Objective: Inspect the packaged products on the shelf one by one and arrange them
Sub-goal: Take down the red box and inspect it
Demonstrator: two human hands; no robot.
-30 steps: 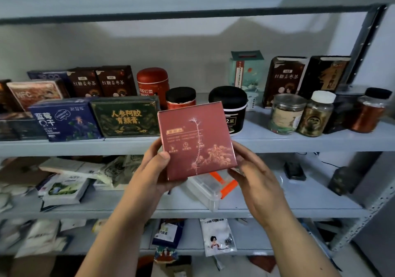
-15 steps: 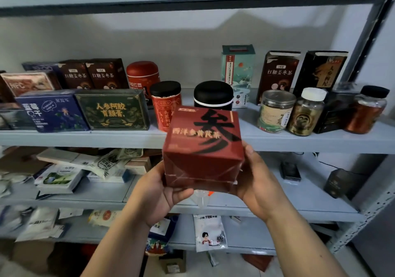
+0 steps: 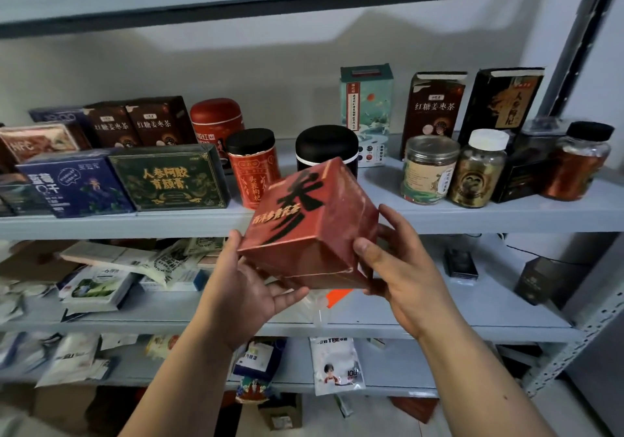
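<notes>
Centre frame, before the shelf [image 3: 472, 217], the red box [image 3: 309, 224] tilts between both hands: left hand [image 3: 250, 288] cupping its lower corner, right hand [image 3: 401, 268] clasping its right side. Stiff cardboard, probably light; the wrap looks glossy, perhaps slippery, so grip opposite flat faces.

A pale grey metal shelf [image 3: 439, 215] carries a dark green flat box [image 3: 169, 180], a navy cardboard box [image 3: 74, 186], a red black-lidded canister [image 3: 253, 170] and a clear plastic jar [image 3: 429, 170].
</notes>
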